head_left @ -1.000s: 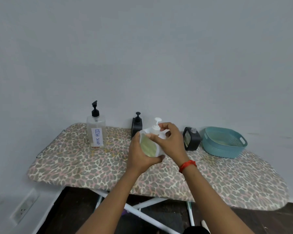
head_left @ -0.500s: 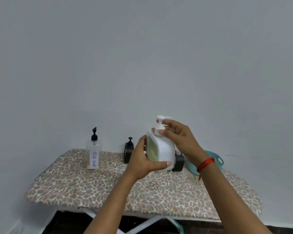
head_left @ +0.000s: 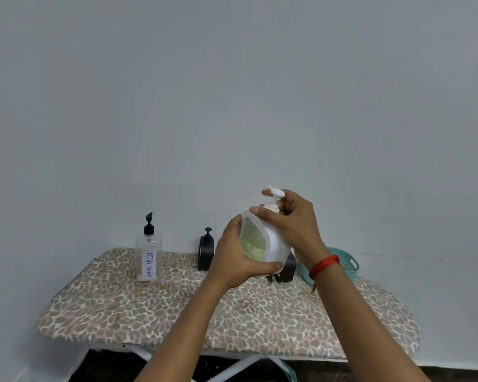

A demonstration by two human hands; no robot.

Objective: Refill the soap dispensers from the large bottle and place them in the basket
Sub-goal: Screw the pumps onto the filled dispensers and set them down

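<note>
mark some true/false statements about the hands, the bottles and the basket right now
1. The left hand grips the body of the white bottle. True.
2. The right hand lies flat on the ironing board. False: its fingers curl round the white bottle's pump, up in the air.
3. The clear dispenser labelled DISH SOAP lies on its side. False: it stands upright on the board.
4. The teal basket sits toward the board's right end, partly hidden by the right wrist. True.
5. The black dispenser is inside the basket. False: it stands on the board between the clear dispenser and the left hand.
</note>
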